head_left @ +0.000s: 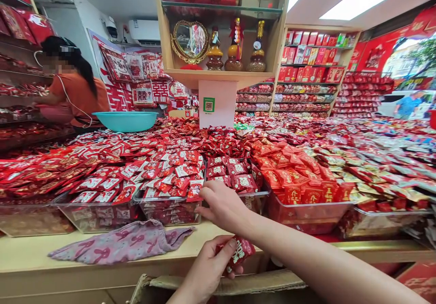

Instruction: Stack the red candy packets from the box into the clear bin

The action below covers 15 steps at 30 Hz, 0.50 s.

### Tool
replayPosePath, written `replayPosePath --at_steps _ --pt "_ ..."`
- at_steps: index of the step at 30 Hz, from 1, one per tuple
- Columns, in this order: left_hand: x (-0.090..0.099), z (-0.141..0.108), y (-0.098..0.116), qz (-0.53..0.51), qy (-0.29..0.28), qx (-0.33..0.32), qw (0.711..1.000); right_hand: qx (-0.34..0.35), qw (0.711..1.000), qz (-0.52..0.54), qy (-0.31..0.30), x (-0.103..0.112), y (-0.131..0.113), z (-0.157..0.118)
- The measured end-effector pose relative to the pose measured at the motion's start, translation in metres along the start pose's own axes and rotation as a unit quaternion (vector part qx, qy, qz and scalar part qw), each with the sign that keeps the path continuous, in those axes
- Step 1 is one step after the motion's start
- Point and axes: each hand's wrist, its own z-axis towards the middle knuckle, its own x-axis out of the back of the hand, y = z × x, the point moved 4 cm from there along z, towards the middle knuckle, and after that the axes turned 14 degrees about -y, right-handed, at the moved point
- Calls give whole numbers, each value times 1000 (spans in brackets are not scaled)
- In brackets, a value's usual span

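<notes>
My left hand [213,267] is closed around red candy packets [241,251] with white double-happiness characters, low in front of the counter. How many it holds, I cannot tell. My right hand [221,204] reaches forward to the front edge of the clear bins, thumb apart from the bent fingers. Its fingertips are at a red-and-white packet [195,189] standing at the rim of one clear bin [166,211]; whether they grip it is unclear. Just beyond this hand, a bin holds dark red double-happiness packets [242,176] like those in my left hand.
A pink patterned cloth [126,245] lies on the counter [30,254]. Below my hands is an open cardboard box [265,282]. Several bins of red packets [299,181] spread right. A turquoise basin [125,121] stands behind, near a person in orange [85,95]. A display cabinet [221,74] rises ahead.
</notes>
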Motion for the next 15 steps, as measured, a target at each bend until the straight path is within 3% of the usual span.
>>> replayPosePath --at_steps 6,15 --pt "1 0 -1 -1 6 -2 1000 41 988 -138 -48 -13 -8 33" --pt "-2 -3 4 3 -10 -5 1000 67 981 -170 -58 -14 0 20"
